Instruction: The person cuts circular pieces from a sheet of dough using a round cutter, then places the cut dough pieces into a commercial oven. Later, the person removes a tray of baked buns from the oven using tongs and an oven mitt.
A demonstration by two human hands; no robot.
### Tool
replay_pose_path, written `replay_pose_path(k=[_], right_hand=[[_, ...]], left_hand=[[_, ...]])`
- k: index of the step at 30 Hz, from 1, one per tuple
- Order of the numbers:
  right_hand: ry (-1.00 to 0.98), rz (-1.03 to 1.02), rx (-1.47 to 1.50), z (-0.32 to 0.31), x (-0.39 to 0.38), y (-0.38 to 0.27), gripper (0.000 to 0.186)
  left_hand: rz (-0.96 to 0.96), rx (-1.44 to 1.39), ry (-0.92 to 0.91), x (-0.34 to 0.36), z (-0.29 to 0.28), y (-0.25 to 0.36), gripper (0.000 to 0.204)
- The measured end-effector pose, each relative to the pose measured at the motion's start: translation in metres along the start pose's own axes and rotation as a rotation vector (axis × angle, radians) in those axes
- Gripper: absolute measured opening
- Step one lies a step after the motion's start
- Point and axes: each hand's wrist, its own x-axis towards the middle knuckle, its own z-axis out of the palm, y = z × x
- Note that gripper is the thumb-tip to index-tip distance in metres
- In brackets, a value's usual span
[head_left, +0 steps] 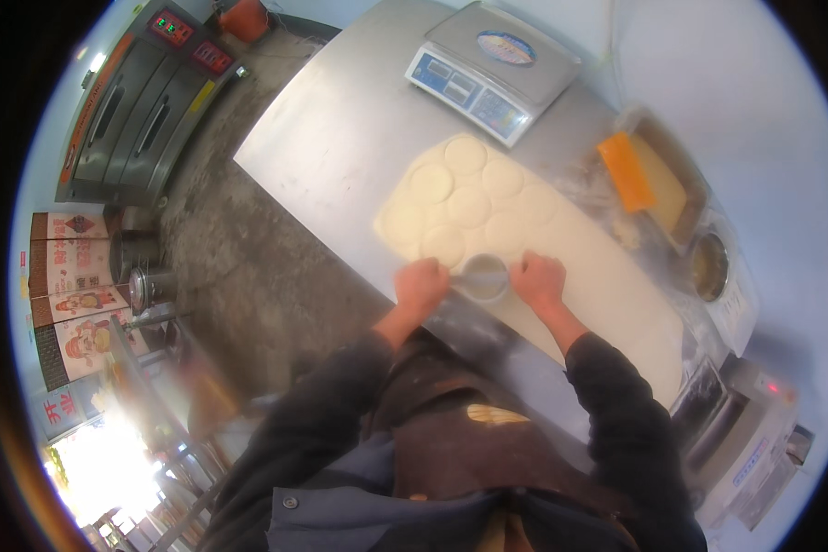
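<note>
My left hand [421, 287] and my right hand [537, 281] are closed on either side of a round metal cutter [484, 293], gripping it. The cutter sits on a pale rolled sheet of dough [589, 308] at the near edge of the steel table [313, 120]. Several circles [467, 204] are marked in the dough beyond it, up and to the left. My left hand is by the table's edge; my right hand is over the dough.
A scale [483, 78] stands at the back. On the right are a tray [676, 166] with an orange scraper [624, 170], a steel bowl [711, 265] and a machine [745, 442]. An oven [129, 110], pots [147, 287] and an orange bucket [242, 20] stand left.
</note>
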Motion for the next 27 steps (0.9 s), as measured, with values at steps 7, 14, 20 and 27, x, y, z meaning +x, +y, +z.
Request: replay_pose_path(k=[7, 14, 20, 27], right_hand=[[-0.036, 0.026, -0.012, 0.007, 0.0, 0.001, 0.025], [0.045, -0.003, 0.017, 0.009, -0.009, 0.001, 0.023], [0.104, -0.014, -0.029, 0.006, -0.004, -0.001, 0.021], [0.07, 0.026, -0.053, 0.015, -0.013, 0.001, 0.021]], left_hand=[[-0.004, -0.002, -0.001, 0.004, 0.008, -0.006, 0.034], [0.058, 0.009, -0.043, 0.013, 0.0, -0.006, 0.03], [0.112, -0.007, -0.047, 0.026, -0.005, -0.005, 0.026], [0.119, 0.022, -0.149, 0.035, -0.009, -0.006, 0.028]])
